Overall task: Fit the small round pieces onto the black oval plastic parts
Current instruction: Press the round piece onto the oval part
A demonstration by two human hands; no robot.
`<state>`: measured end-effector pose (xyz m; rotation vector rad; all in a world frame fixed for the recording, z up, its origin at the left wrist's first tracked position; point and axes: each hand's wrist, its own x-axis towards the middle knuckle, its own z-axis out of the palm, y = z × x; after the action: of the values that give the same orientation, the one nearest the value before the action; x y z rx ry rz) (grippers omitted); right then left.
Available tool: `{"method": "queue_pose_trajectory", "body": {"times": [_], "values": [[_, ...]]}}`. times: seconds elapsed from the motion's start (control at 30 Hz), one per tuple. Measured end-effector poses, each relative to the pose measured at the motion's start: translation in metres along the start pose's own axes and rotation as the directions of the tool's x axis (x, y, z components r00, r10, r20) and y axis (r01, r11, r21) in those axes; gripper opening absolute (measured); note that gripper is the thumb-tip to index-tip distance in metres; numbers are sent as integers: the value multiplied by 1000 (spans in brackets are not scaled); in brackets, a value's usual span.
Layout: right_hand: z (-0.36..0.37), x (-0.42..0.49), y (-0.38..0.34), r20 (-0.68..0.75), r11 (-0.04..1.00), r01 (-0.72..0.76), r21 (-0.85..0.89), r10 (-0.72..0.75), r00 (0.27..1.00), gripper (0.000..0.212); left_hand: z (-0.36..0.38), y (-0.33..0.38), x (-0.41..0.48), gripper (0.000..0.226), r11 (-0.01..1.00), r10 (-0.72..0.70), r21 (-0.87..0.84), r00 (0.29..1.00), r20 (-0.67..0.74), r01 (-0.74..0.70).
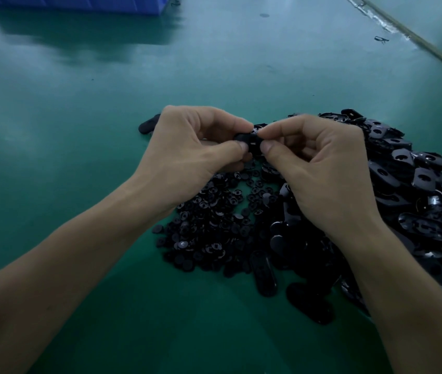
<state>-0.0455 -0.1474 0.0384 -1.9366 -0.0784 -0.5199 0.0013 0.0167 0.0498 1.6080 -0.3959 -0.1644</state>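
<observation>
Both hands meet above the green table over the black parts. My left hand [187,152] and my right hand [320,168] pinch one black oval part [252,143] between thumbs and forefingers, each at one end. Whether a small round piece sits on it I cannot tell; fingers hide most of it. Below the hands lies a heap of small round pieces [214,225]. A bigger heap of black oval parts [403,184] spreads to the right and under my right forearm.
One black oval part [148,125] lies alone just left of my left hand. A blue crate [79,2] stands at the far left edge of the table. A small black clip [381,39] lies far right near a taped seam [403,31].
</observation>
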Motion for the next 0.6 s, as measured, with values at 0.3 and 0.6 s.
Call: {"method": "queue_pose_trajectory", "body": {"times": [0.3, 0.6], "values": [[1, 1, 0, 12, 1000, -23, -15, 23, 1000, 12, 0, -3, 0, 25, 1000, 25, 4, 1000, 15, -25], [2, 0, -1, -5, 996, 23, -84, -24, 1000, 15, 0, -3, -1, 22, 993, 69, 92, 998, 12, -69]]}}
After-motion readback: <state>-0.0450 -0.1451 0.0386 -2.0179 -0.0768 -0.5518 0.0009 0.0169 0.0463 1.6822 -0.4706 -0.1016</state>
